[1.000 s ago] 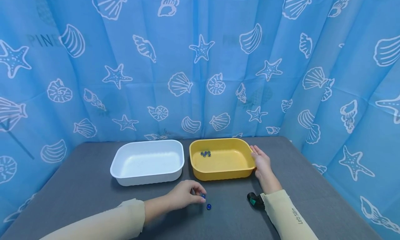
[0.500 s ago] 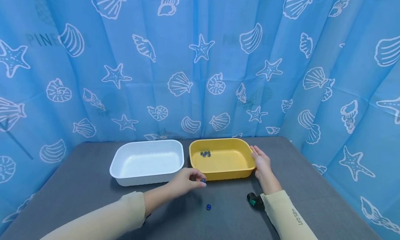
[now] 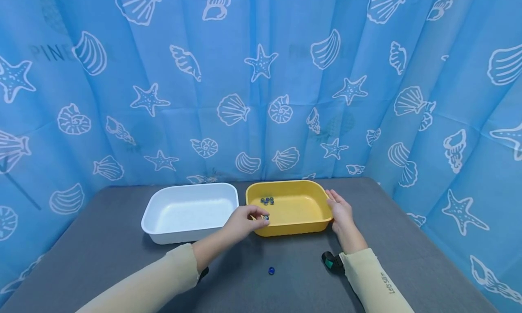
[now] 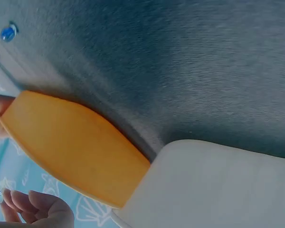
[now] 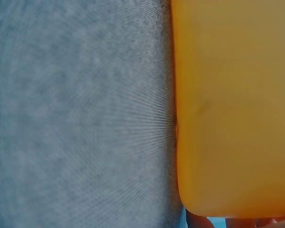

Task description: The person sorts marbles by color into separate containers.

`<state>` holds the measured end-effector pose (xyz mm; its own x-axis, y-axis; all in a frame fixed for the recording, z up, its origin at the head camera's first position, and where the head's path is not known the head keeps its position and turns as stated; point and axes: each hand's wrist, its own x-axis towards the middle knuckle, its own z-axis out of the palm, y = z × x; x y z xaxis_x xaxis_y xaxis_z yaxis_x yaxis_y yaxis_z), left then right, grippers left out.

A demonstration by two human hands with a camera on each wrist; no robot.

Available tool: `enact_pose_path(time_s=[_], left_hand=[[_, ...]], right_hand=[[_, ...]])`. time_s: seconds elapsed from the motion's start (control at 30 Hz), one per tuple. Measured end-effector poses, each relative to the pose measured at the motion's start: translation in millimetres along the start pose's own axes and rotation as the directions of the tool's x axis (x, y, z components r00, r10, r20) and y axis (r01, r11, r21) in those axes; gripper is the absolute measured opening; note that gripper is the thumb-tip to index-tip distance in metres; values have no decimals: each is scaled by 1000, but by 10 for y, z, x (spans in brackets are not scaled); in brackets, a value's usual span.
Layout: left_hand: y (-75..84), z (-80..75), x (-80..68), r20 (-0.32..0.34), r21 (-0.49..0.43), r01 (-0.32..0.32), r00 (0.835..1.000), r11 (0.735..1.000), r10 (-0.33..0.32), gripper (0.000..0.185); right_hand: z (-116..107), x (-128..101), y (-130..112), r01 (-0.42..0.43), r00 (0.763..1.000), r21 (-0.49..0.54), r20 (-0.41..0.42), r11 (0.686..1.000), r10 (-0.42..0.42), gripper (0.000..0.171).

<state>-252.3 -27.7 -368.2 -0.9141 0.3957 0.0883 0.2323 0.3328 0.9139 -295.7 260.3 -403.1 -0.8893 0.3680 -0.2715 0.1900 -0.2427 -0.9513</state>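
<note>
Head view: blue seashell curtain [image 3: 261,77] fills the upper frame, grey table [image 3: 102,240] across the bottom. Centre of frame, white tub [image 3: 191,213] on the left and yellow tub [image 3: 302,213] on the right, side by side, nearly touching. A small cluster of blue beads [image 3: 267,200] lies at the yellow tub's upper-left inside corner.

Left hand [image 3: 244,222] is at the yellow tub's lower-left rim, fingers [image 3: 258,210] curled and pinching one held bead [image 3: 266,218], which sits just over the rim. Right hand [image 3: 340,213] lies against the tub's right wall, fingers straight and together, steadying it. One loose bead [image 3: 271,270] lies on the table low in the frame, centre, well apart from both tubs.

Step in hand, as I judge: carrying a bead into the yellow tub. Next move calls for spreading the pinch once clear of the rim, then the loose bead.

Left wrist view: loose bead [image 4: 8,33] upper left; fingers lower left.
</note>
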Motion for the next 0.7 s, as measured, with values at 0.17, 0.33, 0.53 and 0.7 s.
enact_pose_path(time_s=[0.17,0.33,0.53,0.7], left_hand=[[10,51,120,-21,-29,56,998,998,-57,24],[28,118,243,-44,-61,100,994,993,-103,24],[58,205,405,-71,-110,183,979,977,-191,24],[41,280,550,-81,-162,254,960,954,-269,21]], right_hand=[[2,-4,-4,-2,1000,-2,5,1000,2,51],[-1,-5,0,1,1000,-8,14,1000,-1,51],[0,4,3,6,1000,-9,14,1000,-6,51],[4,1,5,5,1000,-2,13,1000,-5,51]])
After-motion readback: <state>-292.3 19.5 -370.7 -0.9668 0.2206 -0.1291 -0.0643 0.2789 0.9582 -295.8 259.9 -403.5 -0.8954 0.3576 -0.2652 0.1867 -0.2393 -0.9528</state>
